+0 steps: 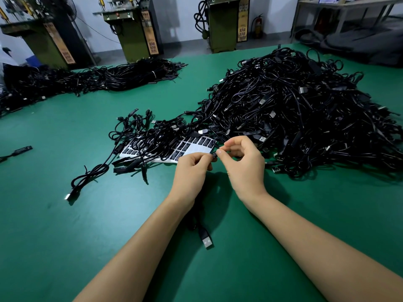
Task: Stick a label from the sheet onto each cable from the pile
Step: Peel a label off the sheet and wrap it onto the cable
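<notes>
A big pile of black cables (294, 110) fills the right side of the green table (65, 214). In front of it lies a white label sheet (196, 148) with black labels, partly covered by loose cables. My left hand (192, 171) and my right hand (244, 164) meet just in front of the sheet. Both pinch a small black labelled part of one cable (214, 154) between thumb and fingers. That cable hangs down behind my left wrist, and its USB plug (206, 238) lies on the table between my forearms.
A few loose cables (91, 175) lie to the left of the sheet. A second long heap of cables (87, 81) runs along the far left. A lone cable end (19, 150) sits at the left edge. Green machines (135, 29) stand beyond the table.
</notes>
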`<state>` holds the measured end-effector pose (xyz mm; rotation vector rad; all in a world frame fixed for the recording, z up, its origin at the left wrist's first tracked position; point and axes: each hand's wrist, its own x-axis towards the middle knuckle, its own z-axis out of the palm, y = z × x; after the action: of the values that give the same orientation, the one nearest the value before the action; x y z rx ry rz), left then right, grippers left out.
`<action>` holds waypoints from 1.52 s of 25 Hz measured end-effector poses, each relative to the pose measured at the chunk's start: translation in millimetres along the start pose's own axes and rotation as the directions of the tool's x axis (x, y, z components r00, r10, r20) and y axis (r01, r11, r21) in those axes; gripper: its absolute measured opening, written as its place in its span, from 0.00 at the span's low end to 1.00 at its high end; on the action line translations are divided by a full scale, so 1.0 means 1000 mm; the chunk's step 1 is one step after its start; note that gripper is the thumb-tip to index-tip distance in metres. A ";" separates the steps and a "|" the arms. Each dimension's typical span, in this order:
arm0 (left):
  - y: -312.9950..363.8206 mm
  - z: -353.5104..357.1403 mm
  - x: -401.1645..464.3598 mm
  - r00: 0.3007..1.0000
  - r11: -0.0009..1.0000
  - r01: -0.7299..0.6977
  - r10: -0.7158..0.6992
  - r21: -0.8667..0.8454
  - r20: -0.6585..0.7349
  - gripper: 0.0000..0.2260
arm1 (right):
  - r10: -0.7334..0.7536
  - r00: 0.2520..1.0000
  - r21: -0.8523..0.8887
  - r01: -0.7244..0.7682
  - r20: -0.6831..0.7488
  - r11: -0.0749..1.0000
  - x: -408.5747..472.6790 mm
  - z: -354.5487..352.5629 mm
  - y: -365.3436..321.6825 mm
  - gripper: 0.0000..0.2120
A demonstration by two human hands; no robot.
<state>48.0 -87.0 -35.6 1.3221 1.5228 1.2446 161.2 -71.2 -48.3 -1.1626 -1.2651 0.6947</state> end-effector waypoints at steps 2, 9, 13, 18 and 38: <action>0.000 0.000 0.000 1.000 1.000 0.018 -0.019 -0.012 -0.004 0.16 | 0.002 1.000 -0.012 -0.002 -0.002 1.000 0.000 0.000 0.000 0.07; -0.002 -0.001 0.005 0.997 0.997 0.076 -0.076 -0.018 0.026 0.15 | 0.064 0.996 0.040 -0.062 -0.055 0.997 0.004 -0.002 0.001 0.05; -0.002 -0.003 0.005 0.996 0.996 0.082 -0.081 -0.020 0.033 0.15 | 0.188 0.982 0.158 -0.182 -0.024 0.971 0.008 -0.001 0.001 0.05; -0.001 -0.003 0.001 0.999 1.000 -0.008 0.008 -0.003 0.049 0.18 | 0.142 0.974 0.140 -0.168 0.175 0.976 0.006 0.000 0.001 0.08; -0.002 -0.002 0.000 0.983 0.949 -0.183 0.182 0.258 0.028 0.12 | 0.267 0.932 0.288 -0.333 0.246 0.898 0.013 -0.005 0.001 0.04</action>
<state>45.3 -87.3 -36.7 1.6668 1.6328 1.1814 169.1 -60.3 -44.0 -1.0397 -1.0880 1.2329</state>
